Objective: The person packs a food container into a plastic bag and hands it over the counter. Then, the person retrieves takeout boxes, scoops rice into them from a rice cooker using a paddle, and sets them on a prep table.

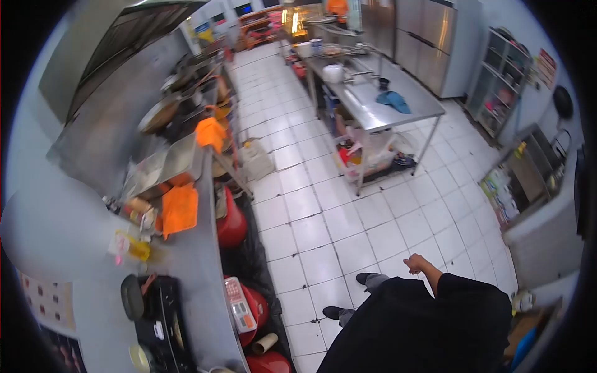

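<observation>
My right hand [415,263] hangs above the white tiled floor, its fingers curled into a loose fist. I see nothing sticking out of it, and it touches nothing. The dark sleeve [463,292] of my right arm leads to it. My left hand is out of sight. Below are my two dark shoes [334,312] and grey trouser legs on the tiles. The nearest furniture to my right hand is the steel table [420,109], well away from it.
Along the left runs a steel counter [205,298] with a black stove [158,323], an orange cloth [180,209] and steel trays. Red containers [231,221] and a white jug [256,160] stand beneath or beside it. A glass-door cabinet [502,78] and fridges [423,43] line the right.
</observation>
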A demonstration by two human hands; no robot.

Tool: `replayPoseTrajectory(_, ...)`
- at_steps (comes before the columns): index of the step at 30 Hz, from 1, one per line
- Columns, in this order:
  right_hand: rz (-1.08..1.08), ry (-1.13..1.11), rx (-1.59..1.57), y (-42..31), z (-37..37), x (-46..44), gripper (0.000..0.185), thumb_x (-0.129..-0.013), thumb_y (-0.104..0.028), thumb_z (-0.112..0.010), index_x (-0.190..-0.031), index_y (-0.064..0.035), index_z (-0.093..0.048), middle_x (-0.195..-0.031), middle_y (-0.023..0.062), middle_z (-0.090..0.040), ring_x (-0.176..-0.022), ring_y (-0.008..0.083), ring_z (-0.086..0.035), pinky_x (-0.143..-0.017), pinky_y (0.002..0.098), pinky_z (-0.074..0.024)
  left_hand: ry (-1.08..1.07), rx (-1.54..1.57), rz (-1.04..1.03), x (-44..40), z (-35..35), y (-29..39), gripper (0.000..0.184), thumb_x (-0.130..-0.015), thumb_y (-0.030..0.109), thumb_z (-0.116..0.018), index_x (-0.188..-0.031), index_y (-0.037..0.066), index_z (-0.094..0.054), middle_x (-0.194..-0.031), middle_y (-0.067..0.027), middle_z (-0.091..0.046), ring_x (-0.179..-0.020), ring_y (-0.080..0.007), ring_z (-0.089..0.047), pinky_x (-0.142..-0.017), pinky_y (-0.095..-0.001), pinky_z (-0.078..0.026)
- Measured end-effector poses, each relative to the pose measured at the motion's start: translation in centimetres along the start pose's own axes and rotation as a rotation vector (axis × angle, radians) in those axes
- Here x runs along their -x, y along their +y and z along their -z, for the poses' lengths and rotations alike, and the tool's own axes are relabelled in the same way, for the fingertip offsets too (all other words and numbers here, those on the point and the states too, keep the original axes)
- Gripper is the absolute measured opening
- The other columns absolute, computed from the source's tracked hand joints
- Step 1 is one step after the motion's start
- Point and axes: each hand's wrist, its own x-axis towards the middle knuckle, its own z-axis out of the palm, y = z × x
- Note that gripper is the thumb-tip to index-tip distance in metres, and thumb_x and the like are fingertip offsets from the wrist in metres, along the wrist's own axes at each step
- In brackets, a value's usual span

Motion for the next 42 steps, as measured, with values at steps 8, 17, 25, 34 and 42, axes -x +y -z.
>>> replayPoseTrajectory(8,0.112,0.025,0.090,9.5,-4.6,-2.4,0.056,-0.091,-0.048,-0.047,-0.091,0.0039,-0.070,-0.080,0.0173,-0.071,-0.065,0.0267,-0.070,-0.058,0.0362,-0.0577,-0.080,-0.257,-0.068,-0.2,-10.2,-1.3,0.050,-0.093,0.019,-0.060,-0.136,0.004,-0.040,-0.121,-0.0169,-0.055,-0.106,-0.0227,-0.058,-0.079,-0.0337,-0.053)
replayPoseTrajectory(17,0.209,0.166,-0.284,13.5,0.8,-4.3,0.040,-0.090,-0.036,-0.049,-0.083,-0.0027,-0.069,-0.067,0.0091,-0.068,-0.054,0.0196,-0.065,-0.054,0.0333,-0.0543,-0.284,-0.490,-0.134,13.9,-21.0,-8.3,0.046,-0.092,0.016,-0.060,-0.133,0.004,-0.043,-0.114,-0.0159,-0.059,-0.098,-0.0209,-0.061,-0.072,-0.0310,-0.054)
replayPoseTrajectory(25,0.188,-0.029,0.094,31.2,7.5,-10.4,0.025,-0.082,-0.024,-0.058,-0.077,-0.0023,-0.071,-0.075,0.0104,-0.071,-0.058,0.0195,-0.069,-0.054,0.0340,-0.0547,-1.221,-0.623,-0.120,39.4,-30.1,-21.2,0.031,-0.085,0.013,-0.063,-0.113,0.000,-0.057,-0.087,-0.0094,-0.064,-0.069,-0.0163,-0.064,-0.055,-0.0260,-0.050)
replayPoseTrajectory(34,0.327,0.396,-0.842,32.3,32.8,-16.8,0.028,-0.089,-0.020,-0.053,-0.081,0.0038,-0.066,-0.065,0.0124,-0.066,-0.056,0.0170,-0.065,-0.055,0.0301,-0.0525,-1.424,-0.934,0.201,48.9,-39.0,-27.6,0.028,-0.082,0.000,-0.068,-0.107,-0.005,-0.059,-0.081,-0.0151,-0.066,-0.063,-0.0223,-0.065,-0.050,-0.0297,-0.051)
replayPoseTrajectory(42,0.114,0.528,-0.454,52.8,37.6,-27.3,0.022,-0.084,-0.020,-0.059,-0.079,0.0003,-0.065,-0.067,0.0162,-0.067,-0.056,0.0208,-0.066,-0.046,0.0331,-0.0514,-1.644,-1.830,-0.778,65.2,-59.9,-36.8,0.050,-0.087,0.051,-0.051,-0.102,0.006,-0.066,-0.094,-0.0167,-0.069,-0.085,-0.0333,-0.066,-0.074,-0.0434,-0.053)
